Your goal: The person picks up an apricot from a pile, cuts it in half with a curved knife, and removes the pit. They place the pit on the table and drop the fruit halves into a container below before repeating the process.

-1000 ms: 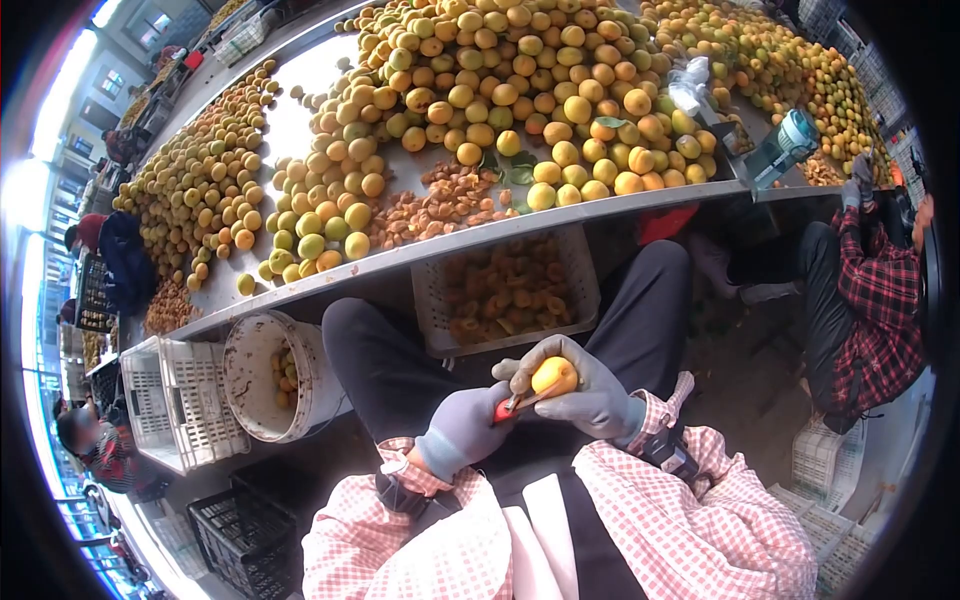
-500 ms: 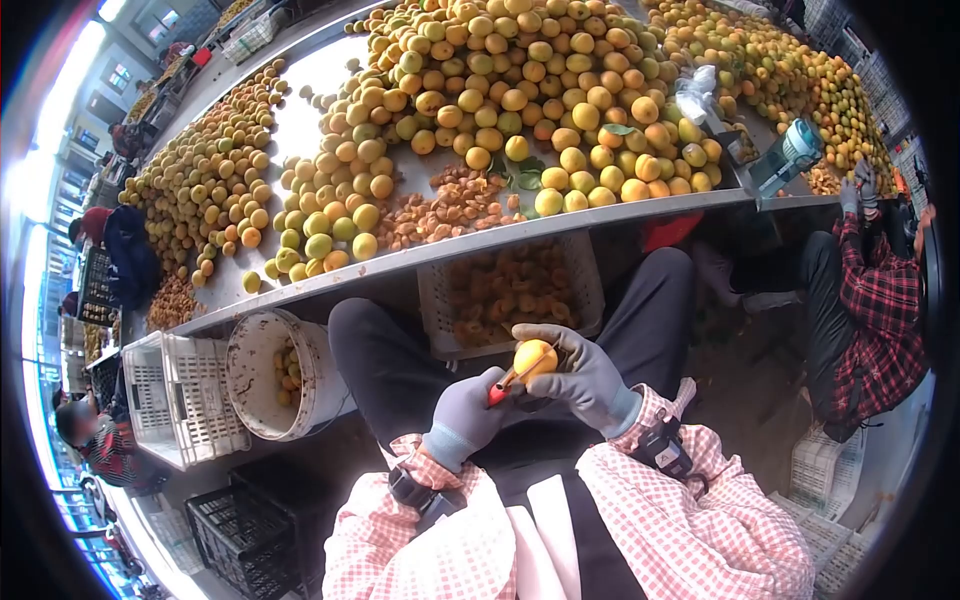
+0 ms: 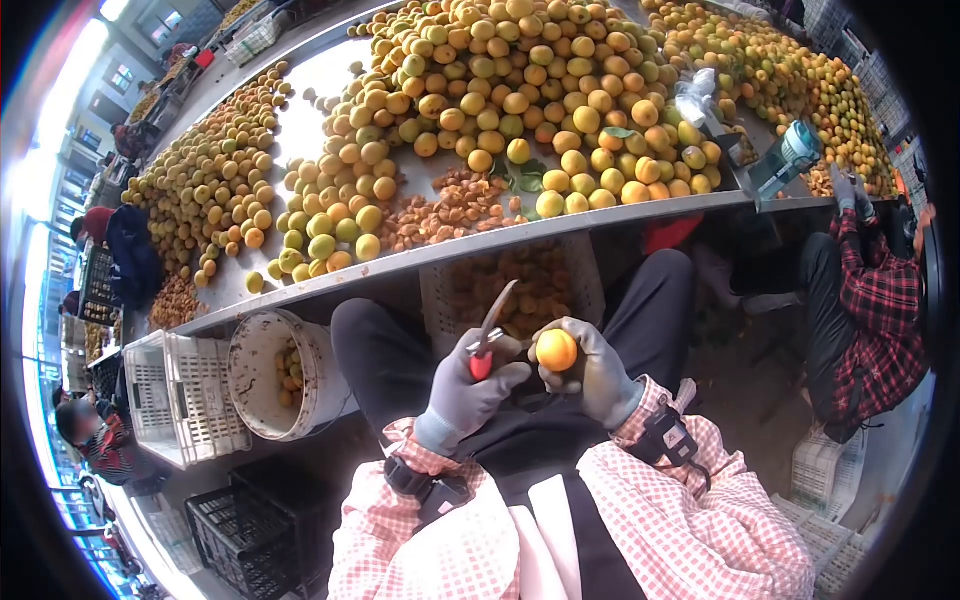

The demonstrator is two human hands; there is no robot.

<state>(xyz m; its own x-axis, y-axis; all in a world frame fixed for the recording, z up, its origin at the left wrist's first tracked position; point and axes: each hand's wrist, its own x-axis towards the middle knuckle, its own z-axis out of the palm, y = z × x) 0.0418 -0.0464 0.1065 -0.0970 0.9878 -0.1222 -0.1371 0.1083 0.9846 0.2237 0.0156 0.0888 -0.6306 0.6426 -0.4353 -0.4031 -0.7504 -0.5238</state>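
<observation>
My left hand (image 3: 468, 390), in a grey glove, is wrapped round the red handle of a knife (image 3: 494, 318), whose curved blade points up. Just right of it, my right hand (image 3: 598, 378), gloved too, holds a yellow-orange fruit (image 3: 556, 350) in its fingers. Blade and fruit are apart. Beyond my hands, between my knees, a white crate (image 3: 436, 308) holds orange fruit pieces (image 3: 520, 290). A metal table (image 3: 440, 249) ahead bears piles of whole fruit (image 3: 500, 80) and a small heap of orange-brown pieces (image 3: 450, 208) near its edge.
At the left stand a white bucket (image 3: 325, 375) with fruit inside, white crates (image 3: 200, 395) and a black crate (image 3: 240, 530). A bottle (image 3: 788, 160) lies at the table's right edge. A co-worker in a checked shirt (image 3: 880, 320) sits at the right.
My hands have moved apart. The knife has come away from the fruit and its blade now points up. The fruit has shifted slightly right with my right hand.
</observation>
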